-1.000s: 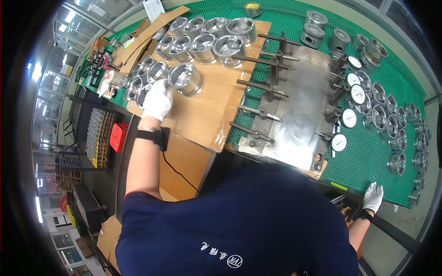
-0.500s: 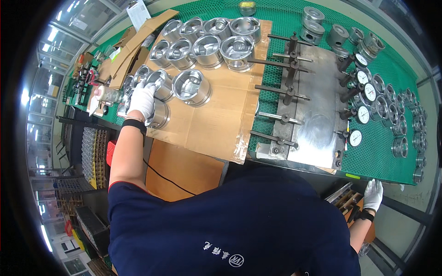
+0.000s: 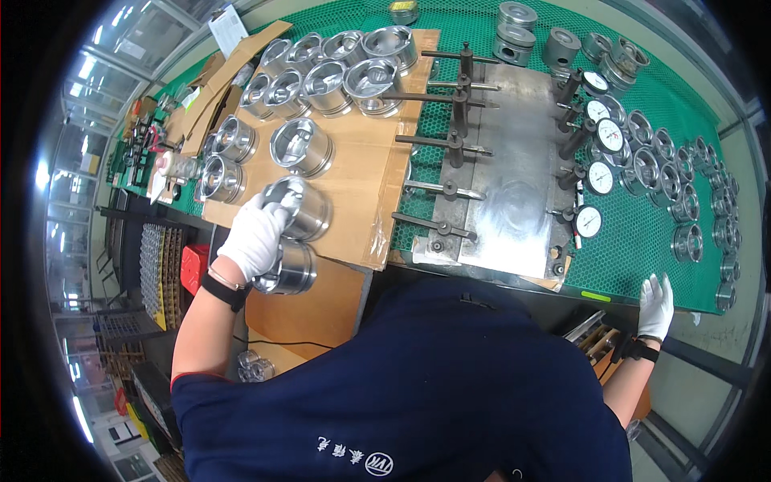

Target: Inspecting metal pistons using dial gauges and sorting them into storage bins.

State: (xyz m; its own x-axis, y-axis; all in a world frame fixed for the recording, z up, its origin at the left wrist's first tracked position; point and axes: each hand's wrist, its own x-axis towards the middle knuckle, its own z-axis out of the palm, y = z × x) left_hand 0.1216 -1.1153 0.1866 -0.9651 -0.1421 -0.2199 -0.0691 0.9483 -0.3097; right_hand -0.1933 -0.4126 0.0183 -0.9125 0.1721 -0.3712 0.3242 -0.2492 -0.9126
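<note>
My left hand [image 3: 255, 234], in a white glove, is closed around two silver metal pistons. The upper piston [image 3: 309, 210] shows its hollow side and is over the cardboard near its front edge. Below it, the lower piston [image 3: 291, 268] hangs past that edge, above an orange-brown surface. The fingers partly hide both. A single piston [image 3: 301, 148] stands on the cardboard sheet [image 3: 353, 189] just beyond, and two more, one a piston [image 3: 222, 178], stand to the left. My right hand [image 3: 656, 307], gloved too, is at the bench's front right edge with fingers stretched and nothing in it.
Several pistons [image 3: 325, 87] stand in rows at the cardboard's far side. A metal plate fixture [image 3: 514, 193] with clamp bars and dial gauges [image 3: 599, 177] is mid-bench. Metal rings [image 3: 687, 243] and more pistons [image 3: 516, 44] sit on the green mat [image 3: 618, 269]. A clear bottle [image 3: 181, 166] lies far left.
My left hand has come nearer to me with the two pistons, lifting them from their place at the cardboard's left. My right hand has risen slightly at the bench edge. The view has shifted right.
</note>
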